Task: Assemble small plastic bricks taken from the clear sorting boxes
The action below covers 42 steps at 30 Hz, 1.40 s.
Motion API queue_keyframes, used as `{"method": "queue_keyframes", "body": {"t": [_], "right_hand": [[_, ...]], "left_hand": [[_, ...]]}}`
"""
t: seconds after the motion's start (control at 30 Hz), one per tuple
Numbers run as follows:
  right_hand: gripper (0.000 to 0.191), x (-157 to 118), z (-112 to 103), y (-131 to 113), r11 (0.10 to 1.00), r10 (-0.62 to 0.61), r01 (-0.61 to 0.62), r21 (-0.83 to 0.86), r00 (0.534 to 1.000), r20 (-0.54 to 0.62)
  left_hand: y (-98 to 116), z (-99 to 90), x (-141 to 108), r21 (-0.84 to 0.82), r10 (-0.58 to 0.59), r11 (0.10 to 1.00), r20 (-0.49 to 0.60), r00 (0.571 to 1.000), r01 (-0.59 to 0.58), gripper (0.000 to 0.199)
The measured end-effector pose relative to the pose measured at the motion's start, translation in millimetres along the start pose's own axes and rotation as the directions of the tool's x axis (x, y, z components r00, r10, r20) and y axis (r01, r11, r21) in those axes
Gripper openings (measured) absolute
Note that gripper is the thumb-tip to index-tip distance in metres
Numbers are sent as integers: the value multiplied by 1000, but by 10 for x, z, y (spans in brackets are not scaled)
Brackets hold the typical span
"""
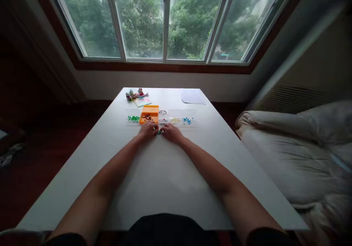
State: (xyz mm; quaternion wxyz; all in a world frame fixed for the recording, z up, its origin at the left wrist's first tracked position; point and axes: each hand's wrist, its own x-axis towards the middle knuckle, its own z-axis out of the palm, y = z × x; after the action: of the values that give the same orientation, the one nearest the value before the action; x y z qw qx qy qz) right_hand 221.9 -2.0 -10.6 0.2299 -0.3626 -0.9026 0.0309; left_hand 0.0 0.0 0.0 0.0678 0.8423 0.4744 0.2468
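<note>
Both of my hands meet at a few tiny dark and green-blue pieces on the white table. My left hand is curled at their left, fingertips pressed together; my right hand reaches in from the right, its fingers bent. What either holds is too small to name. Just beyond them lies an open orange box with brown pieces. Green pieces sit in a clear tray to its left. On the right, clear trays hold pale yellow pieces and blue pieces.
Small colourful figures and a printed card lie at the table's far left corner. White paper sheets are at the far right. A cushioned sofa stands right of the table, and a window is beyond it.
</note>
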Motion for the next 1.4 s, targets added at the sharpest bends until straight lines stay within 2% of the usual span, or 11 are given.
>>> {"method": "queue_keyframes", "body": {"t": [0.3, 0.5, 0.6, 0.7, 0.8, 0.9, 1.1, 1.27, 1.4], "right_hand": [[13, 6, 1, 83, 999, 48, -48, 11, 999, -22], [10, 9, -19, 85, 997, 62, -59, 58, 997, -45], [12, 2, -58, 112, 982, 142, -124, 145, 982, -121], [11, -10, -97, 198, 952, 252, -206, 226, 947, -200], [10, -24, -104, 294, 942, 286, -231, 243, 932, -224], [11, -34, -73, 327, 951, 251, -209, 226, 952, -177], [20, -21, -7, 225, 991, 57, -49, 127, 996, -62], [8, -12, -12, 188, 997, 46, -44, 63, 998, -33], [6, -23, -26, 182, 997, 28, -24, 75, 998, -49]], "left_hand": [[40, -14, -5, -8, -21, 1000, 4, 1000, 21, 12], [88, -32, -14, -39, 49, 998, 43, 998, -48, 16], [105, -51, -15, -51, 85, 995, 71, 994, -81, 16], [115, -64, -14, -57, 95, 994, 89, 992, -90, 16], [119, -70, -14, -58, 99, 994, 92, 991, -94, 15], [115, -75, -16, -61, 98, 994, 94, 991, -93, 15], [95, -74, -12, -16, 80, 997, 87, 993, -79, 15], [104, -62, -6, -2, 70, 998, 87, 994, -70, 11], [107, -54, -2, 1, 75, 997, 87, 993, -76, 12]]}}
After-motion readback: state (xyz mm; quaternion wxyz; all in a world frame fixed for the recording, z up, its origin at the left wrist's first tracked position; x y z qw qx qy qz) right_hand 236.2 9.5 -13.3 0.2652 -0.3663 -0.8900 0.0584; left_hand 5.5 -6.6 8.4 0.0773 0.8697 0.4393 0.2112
